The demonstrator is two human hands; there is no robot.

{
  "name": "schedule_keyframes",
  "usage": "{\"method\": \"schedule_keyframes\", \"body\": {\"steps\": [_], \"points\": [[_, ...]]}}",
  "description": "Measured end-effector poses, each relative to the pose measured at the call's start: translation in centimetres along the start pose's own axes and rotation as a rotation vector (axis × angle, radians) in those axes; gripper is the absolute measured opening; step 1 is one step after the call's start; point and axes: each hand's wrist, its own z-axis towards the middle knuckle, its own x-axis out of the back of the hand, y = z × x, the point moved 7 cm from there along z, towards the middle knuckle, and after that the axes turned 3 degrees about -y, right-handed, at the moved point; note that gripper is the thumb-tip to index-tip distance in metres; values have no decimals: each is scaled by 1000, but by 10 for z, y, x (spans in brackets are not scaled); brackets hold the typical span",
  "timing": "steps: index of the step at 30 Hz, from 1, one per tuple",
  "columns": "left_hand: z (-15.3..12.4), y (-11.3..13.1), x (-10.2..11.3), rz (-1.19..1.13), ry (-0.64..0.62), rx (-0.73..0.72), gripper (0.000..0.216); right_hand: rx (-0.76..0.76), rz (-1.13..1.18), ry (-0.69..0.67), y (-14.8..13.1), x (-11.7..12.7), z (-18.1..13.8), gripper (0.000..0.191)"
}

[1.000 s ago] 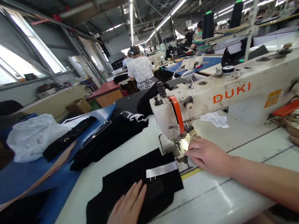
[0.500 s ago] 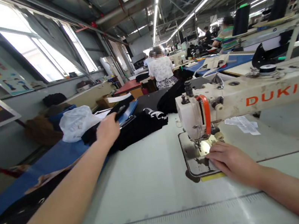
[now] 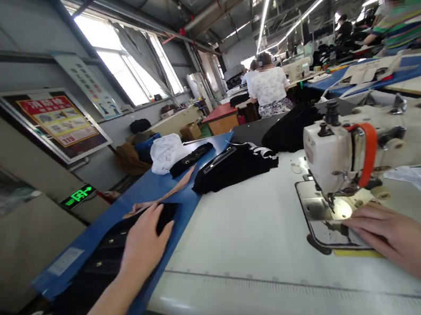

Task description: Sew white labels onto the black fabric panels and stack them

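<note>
At the left edge of the workstation, a black cloth piece (image 3: pixel 169 211) is being pressed under the left hand (image 3: pixel 144 241), lying among other dark pieces (image 3: pixel 89 277) on the blue board (image 3: pixel 147 189) that adjoins the white tabletop (image 3: pixel 247 232). The fingers (image 3: pixel 156 223) of that hand are being held open and spread flat on the cloth, with nothing being gripped between them. Over by the sewing machine (image 3: pixel 335 155), the right hand (image 3: pixel 394 239) is being rested palm down against the near corner of the needle plate (image 3: pixel 319 214), its fingers being held loosely extended and empty. The cloth is being judged as light, soft and limp: it is likely to be sagging and folding on itself once lifted, and, being thin, it may be dragging the piece beneath along with it. A pinch at an edge or a corner, between thumb and fingertips, is being suggested as the best hold, since under a flat palm it is only being slid about; no damage is being feared from a firm grip. Farther back, a black bundle (image 3: pixel 232 167) and a white bag (image 3: pixel 165 151) are being shown well apart from both hands, and a person in a white top (image 3: pixel 269 88) is being seen seated at another station behind.
</note>
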Motion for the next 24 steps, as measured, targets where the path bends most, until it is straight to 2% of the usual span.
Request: {"method": "schedule_keyframes", "body": {"steps": [2, 4, 7, 10, 12, 15, 17, 19, 22, 24], "points": [[-20, -50, -2, 47, -127, 143, 54, 8, -8, 3, -1, -1, 0, 31], [-31, -75, -9, 39, -230, 144, 46, 11, -14, 1, -2, -1, 0, 32], [-31, -80, -13, 28, -258, 103, 31, -8, -9, -14, -1, -1, 0, 32], [-24, -77, -5, 25, -261, 147, 30, -19, 6, -18, 0, 1, 0, 31], [-20, -77, 12, 44, -208, 208, 39, -17, 9, -11, -1, 2, 1, 31], [-17, -73, 51, 96, -7, 325, 54, -18, 10, -14, -2, 3, 2, 31], [-15, -51, 69, 104, 125, 284, 53, -28, 12, -32, -2, 1, 2, 30], [-12, -7, 69, 67, 181, 86, 48, -42, 16, -54, -2, 0, 3, 29], [-17, 84, 38, -60, 159, -287, 37, -55, 27, -72, -3, 0, 6, 28], [-29, 149, 7, -148, 74, -477, 33, -65, 33, -75, -6, 2, 9, 28]]}}
